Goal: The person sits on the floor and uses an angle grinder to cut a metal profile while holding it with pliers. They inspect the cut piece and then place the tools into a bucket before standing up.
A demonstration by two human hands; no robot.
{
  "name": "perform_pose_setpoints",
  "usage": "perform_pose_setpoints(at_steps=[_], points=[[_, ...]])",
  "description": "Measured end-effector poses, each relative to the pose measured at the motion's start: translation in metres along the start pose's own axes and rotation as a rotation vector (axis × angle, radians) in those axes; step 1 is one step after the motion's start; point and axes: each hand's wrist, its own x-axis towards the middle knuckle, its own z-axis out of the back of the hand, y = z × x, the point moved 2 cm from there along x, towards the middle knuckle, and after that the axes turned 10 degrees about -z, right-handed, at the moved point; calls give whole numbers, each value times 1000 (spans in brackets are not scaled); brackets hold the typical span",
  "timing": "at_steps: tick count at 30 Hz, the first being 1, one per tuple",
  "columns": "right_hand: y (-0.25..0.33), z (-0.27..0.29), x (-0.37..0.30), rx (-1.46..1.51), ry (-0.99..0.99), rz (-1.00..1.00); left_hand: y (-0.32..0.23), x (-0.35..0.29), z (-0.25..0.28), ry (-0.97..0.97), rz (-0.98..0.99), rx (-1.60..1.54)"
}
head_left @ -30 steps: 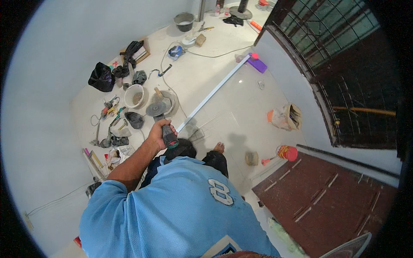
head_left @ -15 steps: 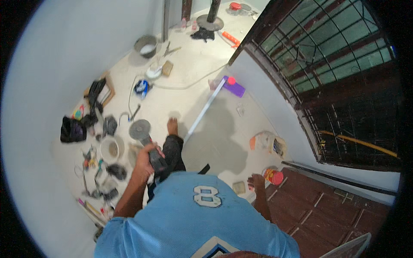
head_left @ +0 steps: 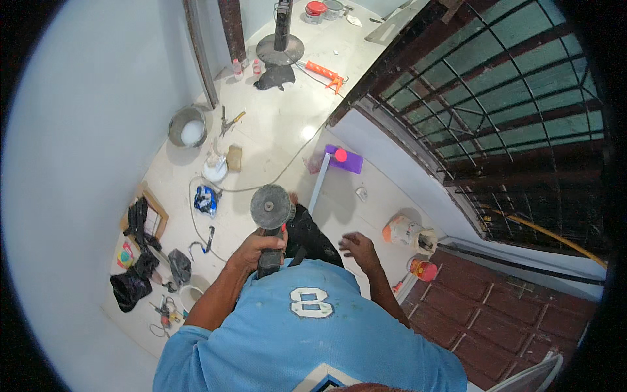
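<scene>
An angle grinder (head_left: pixel 270 255) with a round grey disc (head_left: pixel 270 206) is gripped in my left hand (head_left: pixel 258 250), held in front of my body with the disc pointing away from me. Empty, with its fingers loosely bent and apart, my right hand (head_left: pixel 357 247) hangs over the floor to the right of my dark-trousered leg (head_left: pixel 313 236). A long pale strip (head_left: pixel 319 183) lies on the floor beyond that leg, its far end on a purple tray-like piece (head_left: pixel 353 163). On this piece sits a small red round thing (head_left: pixel 340 155).
At left are a grey bucket (head_left: pixel 175 134), a blue packet (head_left: pixel 206 200), black bags (head_left: pixel 130 287) and a white pail (head_left: pixel 187 297). A cable (head_left: pixel 277 179) crosses the floor. Farther off lies an orange caulking gun (head_left: pixel 321 70). A red-lidded jar (head_left: pixel 426 270) stands near the brown door (head_left: pixel 490 313) at right.
My left hand has carried the angle grinder rightward and in front of my body. My right hand has come inward and forward, away from the red-lidded jar. The whole view has shifted.
</scene>
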Motion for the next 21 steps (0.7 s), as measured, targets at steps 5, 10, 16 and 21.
perform_pose_setpoints(at_steps=[5,10,16,21], points=[[212,-57,53,134,287,511,-125,113,-24,-107,-57,509],[334,-62,108,273,372,489,-223,199,-29,29,24,782],[393,-50,183,154,58,413,-284,297,-22,-76,24,1413],[455,-50,241,208,-113,308,-339,400,14,-9,191,1394]])
